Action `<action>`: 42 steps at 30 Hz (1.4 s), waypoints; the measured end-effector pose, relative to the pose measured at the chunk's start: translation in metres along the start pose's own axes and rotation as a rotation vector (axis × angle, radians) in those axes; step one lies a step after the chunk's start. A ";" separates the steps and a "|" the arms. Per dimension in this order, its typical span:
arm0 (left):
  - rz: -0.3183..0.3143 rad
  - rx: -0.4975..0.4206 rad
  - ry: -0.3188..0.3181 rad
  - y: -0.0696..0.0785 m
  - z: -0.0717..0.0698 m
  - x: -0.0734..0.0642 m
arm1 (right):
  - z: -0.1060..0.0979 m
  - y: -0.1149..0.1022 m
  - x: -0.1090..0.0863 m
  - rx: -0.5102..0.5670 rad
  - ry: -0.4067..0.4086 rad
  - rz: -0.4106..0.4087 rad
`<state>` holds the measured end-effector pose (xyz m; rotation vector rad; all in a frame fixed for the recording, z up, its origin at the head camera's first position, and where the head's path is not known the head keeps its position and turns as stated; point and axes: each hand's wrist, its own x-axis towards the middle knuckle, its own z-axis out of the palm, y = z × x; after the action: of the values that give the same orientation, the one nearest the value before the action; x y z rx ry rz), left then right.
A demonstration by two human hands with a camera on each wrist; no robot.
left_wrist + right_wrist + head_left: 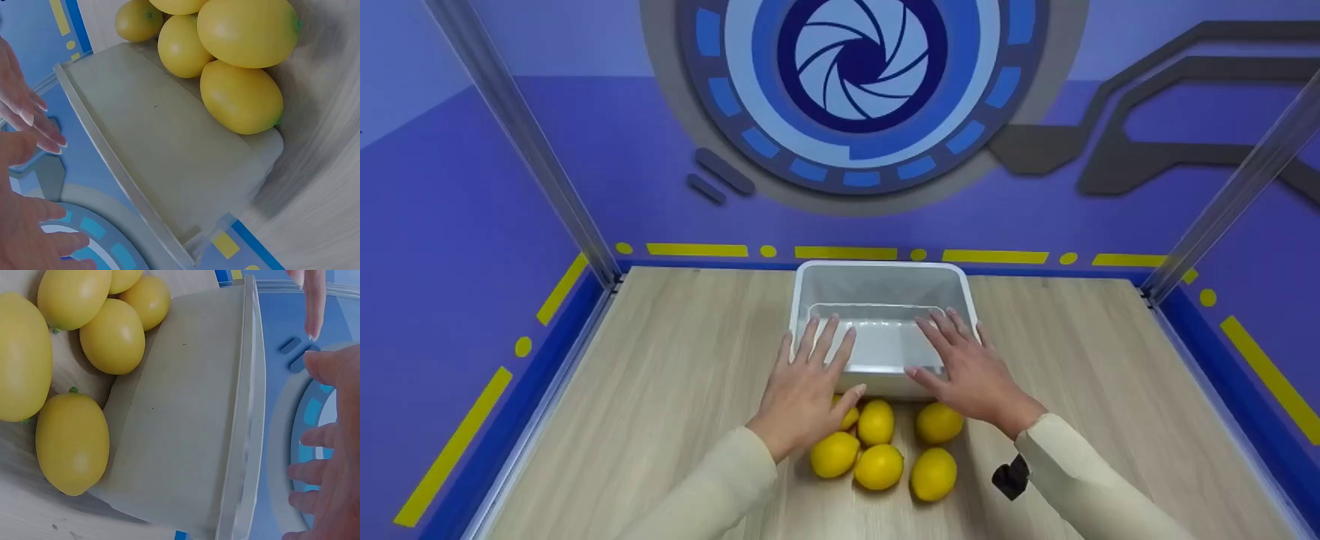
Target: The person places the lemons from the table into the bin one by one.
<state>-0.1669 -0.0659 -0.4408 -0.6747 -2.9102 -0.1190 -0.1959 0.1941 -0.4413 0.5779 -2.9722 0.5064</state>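
Observation:
A white rectangular bin [885, 386] stands at the table's back, its pale inside facing up. Over its near left corner, my left hand [802, 394] is spread with straight fingers, palm down. My right hand [975, 379] hovers likewise over the near right side, fingers spread. Neither hand grips anything. Several yellow lemons [879, 467] lie on the table in front of the bin, one partly hidden by the left hand. The left wrist view shows lemons [242, 97] close against the bin's outer wall [152, 124]. From the right wrist, a single lemon [73, 443] sits apart from the others.
The light wood tabletop [675, 390] runs to blue panels on the left, right and back. Metal posts [529, 150] rise at the back corners. Cream sleeves [720, 480] cover both forearms, and a small black item [1010, 478] shows at the right cuff.

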 end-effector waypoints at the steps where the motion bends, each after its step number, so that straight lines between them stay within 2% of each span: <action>1: -0.001 -0.002 -0.004 0.000 0.000 0.000 | 0.000 0.001 0.001 -0.002 -0.004 0.003; 5: -0.003 -0.007 -0.016 -0.001 0.000 -0.002 | 0.000 0.005 0.003 0.001 0.004 0.003; 18: 0.006 -0.015 0.020 -0.005 0.003 -0.011 | 0.003 0.020 0.010 0.035 0.032 0.032; 27: 0.025 -0.023 -0.005 -0.004 0.005 -0.016 | 0.008 0.026 0.012 0.117 0.068 0.078; 34: 0.033 -0.045 -0.013 -0.005 0.006 -0.021 | 0.012 0.027 0.016 0.148 0.128 0.075; 42: 0.023 -0.054 -0.036 -0.005 0.005 -0.024 | 0.017 0.026 0.020 0.183 0.115 0.131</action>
<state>-0.1484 -0.0798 -0.4494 -0.7256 -2.9428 -0.1857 -0.2243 0.2042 -0.4625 0.3537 -2.8854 0.8004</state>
